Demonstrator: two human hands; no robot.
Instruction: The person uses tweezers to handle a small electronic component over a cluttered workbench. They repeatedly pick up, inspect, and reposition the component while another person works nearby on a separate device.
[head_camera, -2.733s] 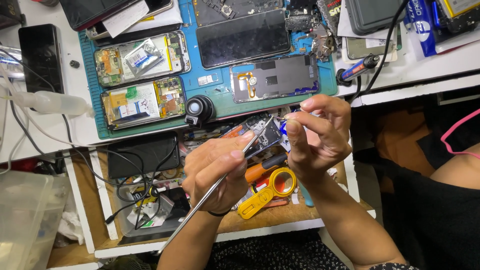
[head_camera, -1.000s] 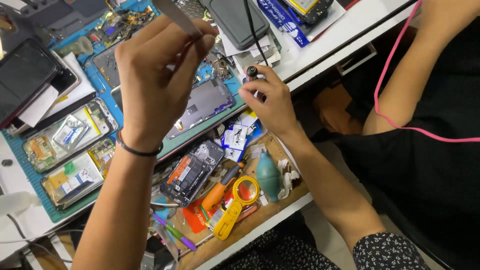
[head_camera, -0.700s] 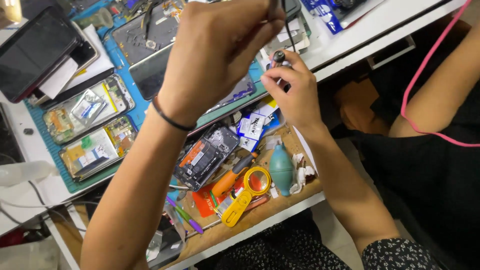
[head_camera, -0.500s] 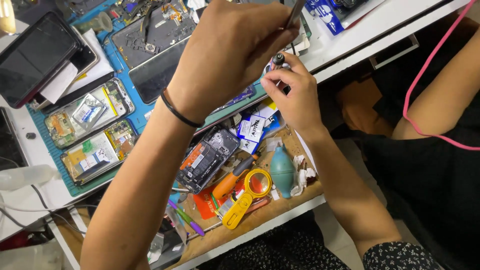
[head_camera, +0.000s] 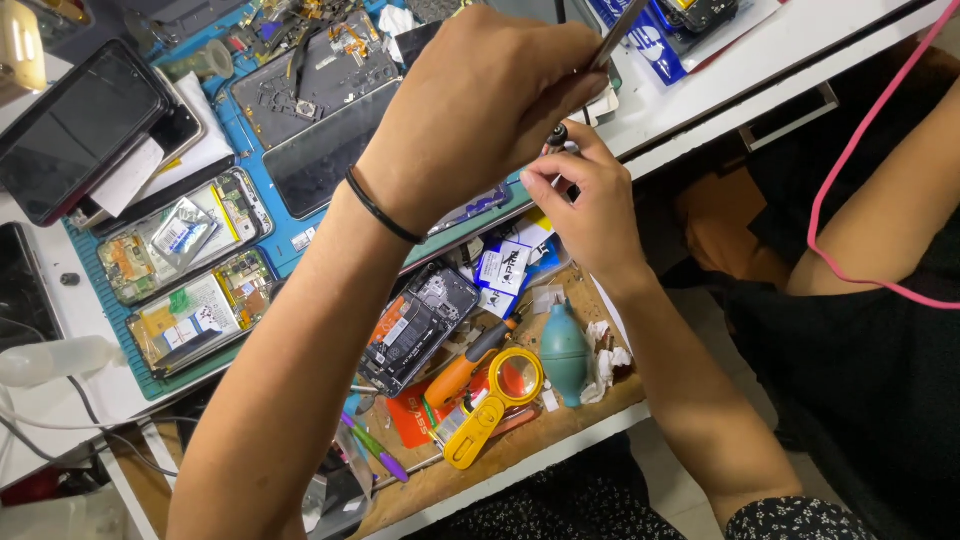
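Observation:
My left hand (head_camera: 480, 110) is raised over the blue work mat (head_camera: 240, 120), closed around slim metal tweezers (head_camera: 622, 22) that point up and right. Just below it, my right hand (head_camera: 592, 205) is at the white desk's edge, pinching a small dark piece (head_camera: 557, 135) between thumb and fingertips; what the piece is cannot be made out. An opened phone (head_camera: 415, 325) lies loose in the pulled-out wooden drawer (head_camera: 560, 450) under my left forearm, not touched by either hand.
The drawer also holds a yellow magnifier (head_camera: 490, 402), a teal air blower (head_camera: 566, 350), an orange-handled screwdriver (head_camera: 465, 365) and small blue packets (head_camera: 505, 265). Several opened phones (head_camera: 180, 235) and a dark screen (head_camera: 335, 150) lie on the mat. Another person's arm (head_camera: 880, 210) with a pink cable (head_camera: 855, 150) is at right.
Both hands have risen from the drawer to the desk edge. The opened phone formerly between them now lies in the drawer. In the last half second the hands barely moved.

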